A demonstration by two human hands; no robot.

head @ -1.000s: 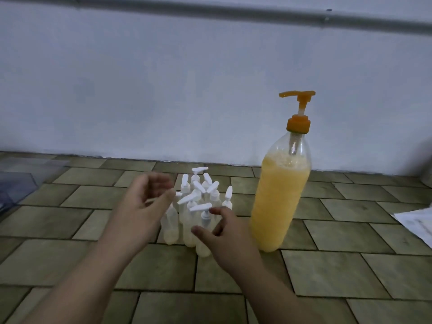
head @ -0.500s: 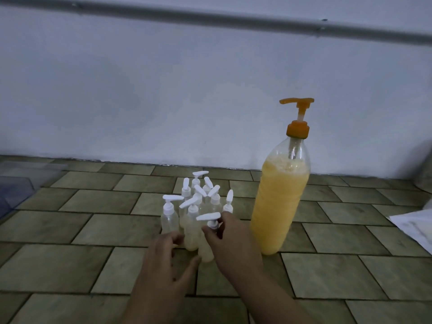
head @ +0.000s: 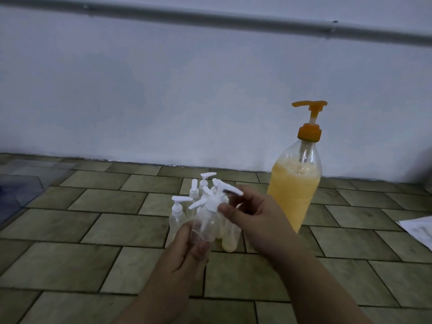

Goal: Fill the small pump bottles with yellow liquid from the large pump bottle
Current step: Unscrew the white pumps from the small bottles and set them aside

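A large clear bottle of yellow liquid [head: 293, 190] with an orange pump stands on the tiled floor at the right. Left of it stands a cluster of several small clear bottles with white pumps [head: 181, 206]; one at the front [head: 230, 239] holds yellow liquid. My left hand [head: 184, 251] grips the lower body of a small empty bottle [head: 205, 223], lifted and tilted in front of the cluster. My right hand [head: 254, 216] pinches that bottle's white pump cap [head: 216, 202] with thumb and fingers.
A white wall with a grey pipe [head: 210, 18] runs behind. A clear plastic sheet or box [head: 21, 185] lies at the far left, and white paper [head: 418, 228] at the right edge. Olive floor tiles [head: 93, 230] stretch around.
My left hand came down to the cluster and picked up a small bottle, raising it off the floor. My right hand moved up from the floor bottles to the lifted bottle's pump cap.
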